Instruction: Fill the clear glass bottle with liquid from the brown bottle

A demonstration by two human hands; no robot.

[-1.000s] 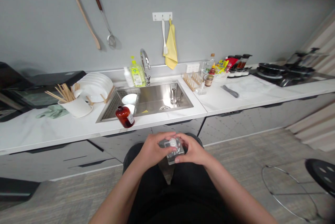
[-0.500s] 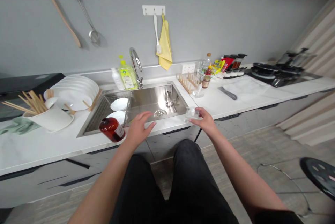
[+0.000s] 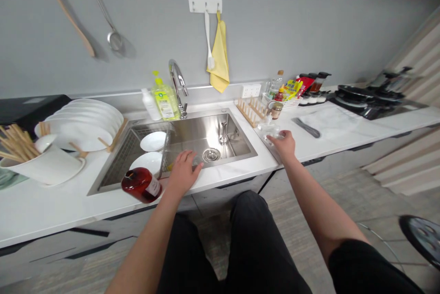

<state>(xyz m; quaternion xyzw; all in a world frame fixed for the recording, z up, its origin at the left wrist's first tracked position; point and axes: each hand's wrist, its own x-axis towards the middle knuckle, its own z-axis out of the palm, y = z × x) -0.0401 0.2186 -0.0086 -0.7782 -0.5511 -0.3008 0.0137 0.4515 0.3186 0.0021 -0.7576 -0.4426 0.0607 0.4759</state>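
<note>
My right hand (image 3: 284, 144) pinches a small clear glass-like piece (image 3: 270, 134) over the counter, right of the sink, close to the wooden rack (image 3: 250, 111). The overlap of clear shapes there hides their exact outlines. At the sink's front edge, my left hand (image 3: 185, 170) curves its thumb and fingers around a small see-through piece (image 3: 197, 161), too faint to name its kind. Left of that hand stands a red-brown bottle (image 3: 142, 185) with a white label. Two white bowls (image 3: 153, 141) lie in the rack-lined left part of the sink (image 3: 237, 160).
A chrome faucet (image 3: 178, 78) rises behind the sink, beside a yellow-green soap bottle (image 3: 165, 99). White plates (image 3: 77, 129) and a chopstick holder (image 3: 48, 166) stand left. Farther right are a grey utensil (image 3: 305, 127), condiments, and a stove with a black pan (image 3: 355, 91).
My right hand has moved right and away from me with the clear piece, from the sink's corner to beside the rack. My left hand's fingers have curled in around something see-through.
</note>
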